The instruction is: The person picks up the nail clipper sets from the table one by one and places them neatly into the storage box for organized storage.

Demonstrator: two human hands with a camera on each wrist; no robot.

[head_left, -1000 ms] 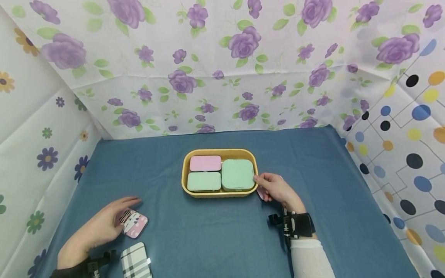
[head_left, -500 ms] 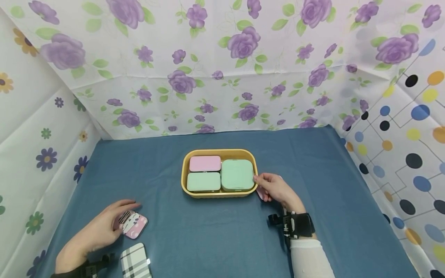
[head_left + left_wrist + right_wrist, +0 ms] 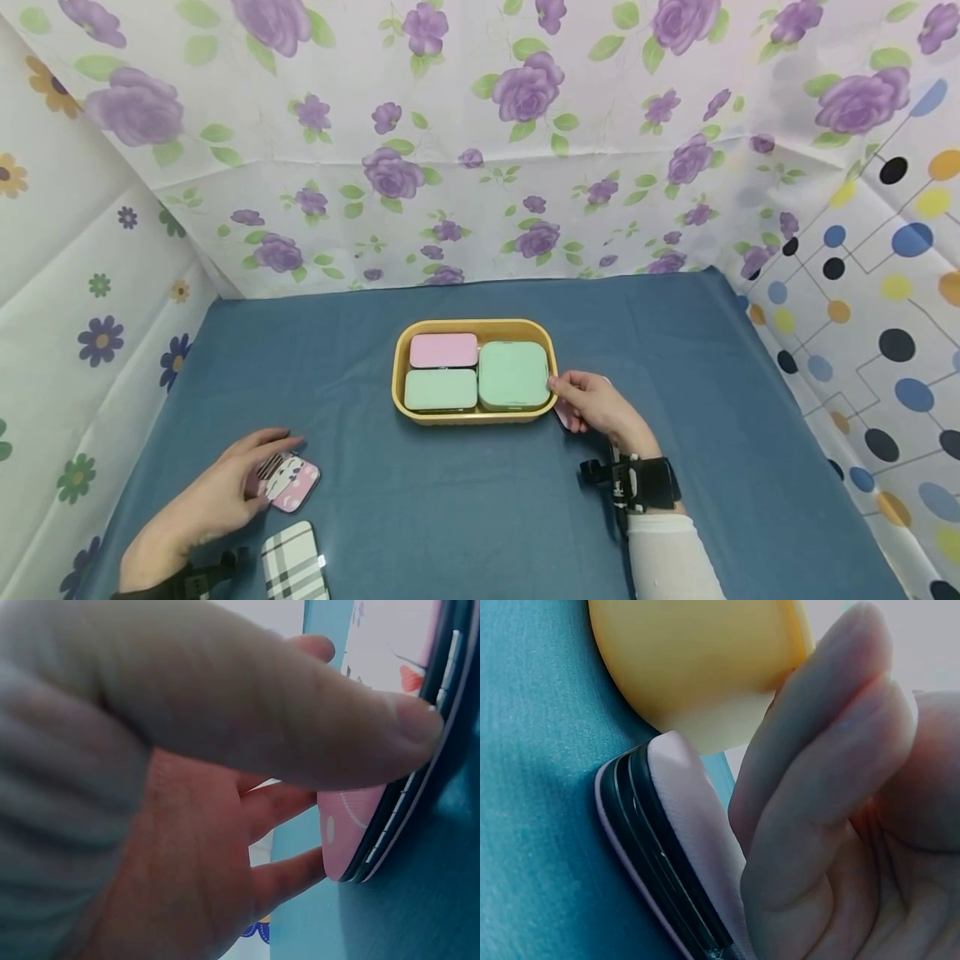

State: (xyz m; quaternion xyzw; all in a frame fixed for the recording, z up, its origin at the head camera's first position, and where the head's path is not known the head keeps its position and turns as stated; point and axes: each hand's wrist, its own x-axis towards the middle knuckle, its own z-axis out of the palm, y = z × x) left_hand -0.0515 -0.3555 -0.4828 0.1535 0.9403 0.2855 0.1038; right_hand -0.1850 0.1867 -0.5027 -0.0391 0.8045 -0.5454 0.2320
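My left hand (image 3: 206,493) spans a small pink hinged case (image 3: 297,485) with a cartoon print, which lies on the blue cloth at the left. In the left wrist view the thumb (image 3: 360,739) presses on its dark edge, and the other fingers sit along the opposite side. My right hand (image 3: 603,408) pinches the right rim of a yellow basket (image 3: 474,420) between thumb and forefinger. Beneath that hand, beside the basket, lies another pink case (image 3: 697,802) with a dark edge, mostly hidden in the head view.
Inside the basket are a pink tin (image 3: 443,350), a small green tin (image 3: 440,389) and a larger square green tin (image 3: 513,375). A plaid case (image 3: 292,562) with a clasp lies near the left forearm. Patterned cloth walls (image 3: 465,225) enclose the blue cloth (image 3: 450,517).
The left hand has shifted very slightly at the pink case, fingers closer over its upper edge. The right hand and the basket stay where they were.
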